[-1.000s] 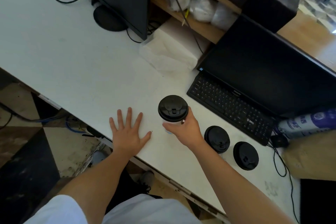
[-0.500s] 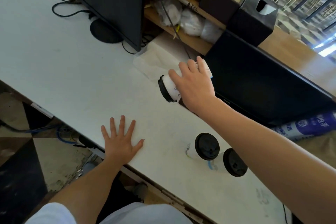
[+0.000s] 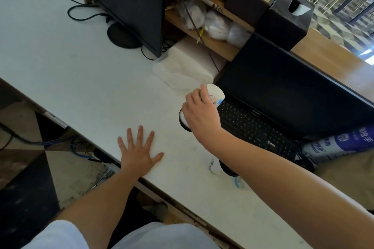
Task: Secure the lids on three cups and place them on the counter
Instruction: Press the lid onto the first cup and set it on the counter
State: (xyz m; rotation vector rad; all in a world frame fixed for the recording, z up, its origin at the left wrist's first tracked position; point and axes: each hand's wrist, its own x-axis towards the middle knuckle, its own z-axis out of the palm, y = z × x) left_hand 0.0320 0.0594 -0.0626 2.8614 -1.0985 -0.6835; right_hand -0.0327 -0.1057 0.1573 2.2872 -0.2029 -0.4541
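Observation:
My right hand [image 3: 200,113] grips a white paper cup [image 3: 213,93] with a black lid, tilted so its base points up and away and its lid points down toward me, above the white table [image 3: 81,70] beside the keyboard. A second lidded cup [image 3: 217,166] stands on the table closer to me, mostly hidden by my right forearm. Only a blue-printed sliver of a third cup [image 3: 239,184] shows under that forearm. My left hand [image 3: 139,153] rests flat on the table near its front edge, fingers spread, holding nothing.
A black keyboard [image 3: 257,129] and a dark monitor [image 3: 283,91] sit right of the held cup. A second monitor [image 3: 125,2] stands at the back left, with a tissue pack [image 3: 182,68] between them. Wooden counter [image 3: 332,62] with tissue boxes runs behind.
My right hand has lifted the lidded cup off the table and tipped it over, carrying it up and back toward the monitors. My left hand has stayed flat.

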